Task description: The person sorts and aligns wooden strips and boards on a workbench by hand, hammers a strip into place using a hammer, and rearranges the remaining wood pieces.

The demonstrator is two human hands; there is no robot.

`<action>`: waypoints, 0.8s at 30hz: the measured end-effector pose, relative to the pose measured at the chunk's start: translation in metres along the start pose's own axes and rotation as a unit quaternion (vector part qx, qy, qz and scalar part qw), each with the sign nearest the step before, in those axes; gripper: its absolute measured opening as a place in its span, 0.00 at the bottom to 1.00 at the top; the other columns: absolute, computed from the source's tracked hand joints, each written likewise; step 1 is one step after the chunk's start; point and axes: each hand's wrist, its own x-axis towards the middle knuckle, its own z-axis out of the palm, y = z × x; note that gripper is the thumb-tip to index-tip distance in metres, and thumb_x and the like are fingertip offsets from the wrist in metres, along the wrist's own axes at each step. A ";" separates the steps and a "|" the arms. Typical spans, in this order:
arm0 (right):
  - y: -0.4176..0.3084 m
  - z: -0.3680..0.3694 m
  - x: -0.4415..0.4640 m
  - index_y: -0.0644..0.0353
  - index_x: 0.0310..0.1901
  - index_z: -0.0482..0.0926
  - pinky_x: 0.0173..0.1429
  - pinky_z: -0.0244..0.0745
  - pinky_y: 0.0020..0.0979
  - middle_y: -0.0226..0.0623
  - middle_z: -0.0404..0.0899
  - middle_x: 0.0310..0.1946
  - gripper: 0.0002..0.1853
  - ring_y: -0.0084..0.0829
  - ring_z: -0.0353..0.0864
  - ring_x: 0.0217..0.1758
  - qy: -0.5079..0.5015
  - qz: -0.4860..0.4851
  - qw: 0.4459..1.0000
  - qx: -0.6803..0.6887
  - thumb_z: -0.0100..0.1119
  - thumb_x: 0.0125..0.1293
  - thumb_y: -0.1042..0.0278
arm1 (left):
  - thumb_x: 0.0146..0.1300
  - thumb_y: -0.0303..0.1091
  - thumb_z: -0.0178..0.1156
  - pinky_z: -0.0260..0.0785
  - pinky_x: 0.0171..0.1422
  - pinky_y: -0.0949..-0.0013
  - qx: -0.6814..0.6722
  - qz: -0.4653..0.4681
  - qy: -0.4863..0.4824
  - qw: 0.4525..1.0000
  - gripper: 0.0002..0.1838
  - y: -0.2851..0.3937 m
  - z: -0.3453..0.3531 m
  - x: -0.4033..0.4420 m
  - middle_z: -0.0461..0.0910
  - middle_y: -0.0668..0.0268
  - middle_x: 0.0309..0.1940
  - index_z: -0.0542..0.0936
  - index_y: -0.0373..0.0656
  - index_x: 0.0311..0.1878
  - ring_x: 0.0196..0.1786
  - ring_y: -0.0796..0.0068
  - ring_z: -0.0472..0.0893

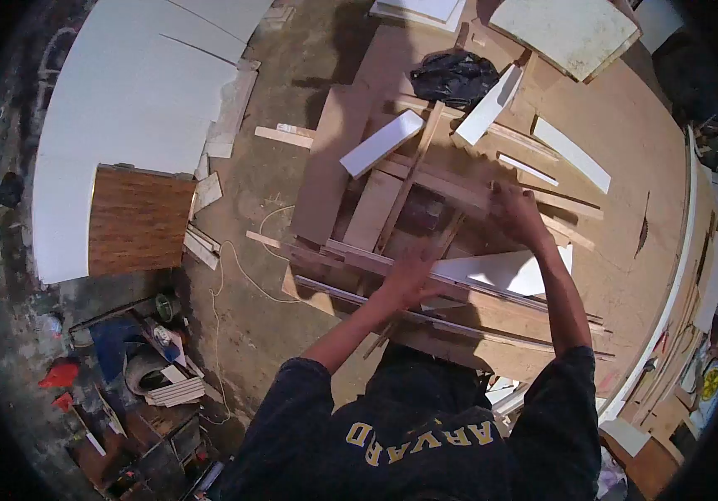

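My left hand [407, 277] lies with its fingers spread over long, thin wooden strips [492, 294] near the front of the worktable. Farther forward and to the right, my right hand [516, 213] has its fingers curled round the end of a wooden board [447, 185]; shadow partly hides this grip. A narrow wooden stick [412, 175] crosses over that board. Between the hands, a tapering white panel [509, 271] rests partly under the strips. A white block [381, 144] sits beyond the left hand, tilted across other pieces.
A black plastic bag [454, 79] and a white strip [490, 104] lie at the table's far side. A curved white piece [572, 154] is to the right. A large white panel [133, 100] stands at left, and a cord [219, 317] trails across the floor.
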 end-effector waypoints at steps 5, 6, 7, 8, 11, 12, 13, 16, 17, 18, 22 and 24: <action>0.000 -0.021 -0.016 0.55 0.68 0.69 0.59 0.78 0.54 0.51 0.75 0.63 0.34 0.58 0.80 0.59 0.097 -0.045 0.993 -0.043 0.71 0.61 0.66 | 0.59 0.51 0.71 0.58 0.79 0.44 0.004 -0.003 0.106 0.994 0.40 -0.019 -0.015 -0.002 0.66 0.43 0.71 0.72 0.40 0.71 0.75 0.39 0.64; 0.001 -0.030 -0.025 0.54 0.68 0.69 0.59 0.78 0.53 0.49 0.76 0.59 0.35 0.56 0.80 0.57 0.126 -0.063 0.987 -0.072 0.72 0.58 0.68 | 0.59 0.48 0.71 0.59 0.79 0.45 -0.016 -0.020 0.107 0.994 0.39 -0.019 -0.016 0.001 0.66 0.43 0.71 0.72 0.40 0.70 0.75 0.40 0.65; 0.000 -0.037 -0.031 0.53 0.68 0.70 0.58 0.78 0.51 0.46 0.77 0.56 0.37 0.54 0.80 0.56 0.152 -0.089 0.980 -0.097 0.73 0.55 0.70 | 0.59 0.46 0.70 0.61 0.78 0.46 -0.032 -0.045 0.108 0.993 0.37 -0.020 -0.018 0.001 0.66 0.43 0.71 0.72 0.39 0.70 0.75 0.41 0.65; -0.002 -0.042 -0.034 0.53 0.68 0.70 0.58 0.78 0.51 0.46 0.77 0.56 0.37 0.54 0.80 0.56 0.152 -0.089 0.980 -0.098 0.73 0.55 0.70 | 0.59 0.46 0.70 0.61 0.78 0.46 -0.032 -0.045 0.108 0.993 0.37 -0.023 -0.021 -0.001 0.66 0.43 0.71 0.72 0.39 0.70 0.75 0.41 0.65; 0.006 -0.055 -0.057 0.49 0.65 0.74 0.57 0.77 0.49 0.42 0.77 0.51 0.37 0.50 0.79 0.55 0.155 -0.065 0.983 -0.080 0.74 0.49 0.74 | 0.59 0.37 0.69 0.65 0.77 0.48 -0.025 0.000 0.131 0.991 0.34 -0.024 -0.025 -0.002 0.67 0.45 0.70 0.73 0.39 0.69 0.74 0.42 0.67; 0.011 -0.058 -0.068 0.48 0.64 0.75 0.55 0.77 0.49 0.41 0.77 0.50 0.37 0.50 0.79 0.54 0.162 -0.047 0.984 -0.063 0.73 0.48 0.74 | 0.59 0.33 0.68 0.66 0.76 0.48 -0.074 0.007 0.133 0.988 0.33 -0.026 -0.027 -0.002 0.67 0.46 0.70 0.73 0.38 0.68 0.73 0.42 0.69; 0.013 -0.060 -0.074 0.47 0.62 0.76 0.54 0.77 0.48 0.41 0.78 0.49 0.36 0.49 0.79 0.54 0.167 -0.032 0.984 -0.047 0.73 0.47 0.75 | 0.58 0.29 0.67 0.68 0.74 0.49 -0.122 0.012 0.137 0.983 0.32 -0.026 -0.028 -0.003 0.68 0.46 0.69 0.73 0.37 0.68 0.72 0.43 0.71; 0.026 -0.063 -0.094 0.49 0.60 0.79 0.51 0.77 0.45 0.40 0.78 0.42 0.35 0.47 0.80 0.47 0.215 -0.039 0.975 -0.033 0.74 0.45 0.75 | 0.57 0.24 0.64 0.70 0.73 0.50 -0.123 0.036 0.146 0.981 0.30 -0.028 -0.028 0.000 0.69 0.48 0.68 0.74 0.36 0.66 0.70 0.43 0.73; 0.038 -0.064 -0.106 0.50 0.60 0.79 0.51 0.77 0.44 0.39 0.78 0.39 0.36 0.47 0.80 0.44 0.198 -0.007 0.980 -0.010 0.75 0.43 0.75 | 0.57 0.24 0.64 0.70 0.73 0.50 -0.123 0.036 0.146 0.981 0.30 -0.032 -0.019 0.000 0.69 0.48 0.68 0.74 0.36 0.66 0.70 0.43 0.73; 0.052 -0.069 -0.124 0.51 0.59 0.80 0.50 0.77 0.43 0.39 0.78 0.38 0.36 0.45 0.79 0.43 0.184 0.021 0.983 0.021 0.75 0.42 0.74 | 0.57 0.23 0.63 0.70 0.72 0.50 -0.117 0.066 0.152 0.979 0.30 -0.041 -0.008 0.006 0.70 0.47 0.68 0.74 0.35 0.66 0.69 0.43 0.73; 0.084 -0.082 -0.173 0.57 0.52 0.81 0.35 0.70 0.29 0.28 0.72 0.25 0.29 0.21 0.72 0.30 0.159 0.101 0.960 0.205 0.73 0.42 0.74 | 0.57 0.21 0.60 0.71 0.70 0.50 -0.090 0.102 0.145 0.980 0.28 -0.028 0.006 0.009 0.70 0.46 0.66 0.74 0.35 0.64 0.68 0.43 0.74; 0.088 -0.099 -0.197 0.58 0.51 0.81 0.33 0.67 0.26 0.25 0.70 0.23 0.27 0.18 0.69 0.29 0.169 0.101 0.964 0.181 0.72 0.43 0.75 | 0.58 0.20 0.59 0.73 0.68 0.49 -0.115 0.082 0.131 0.981 0.28 -0.012 -0.007 0.007 0.70 0.46 0.66 0.73 0.36 0.65 0.66 0.42 0.75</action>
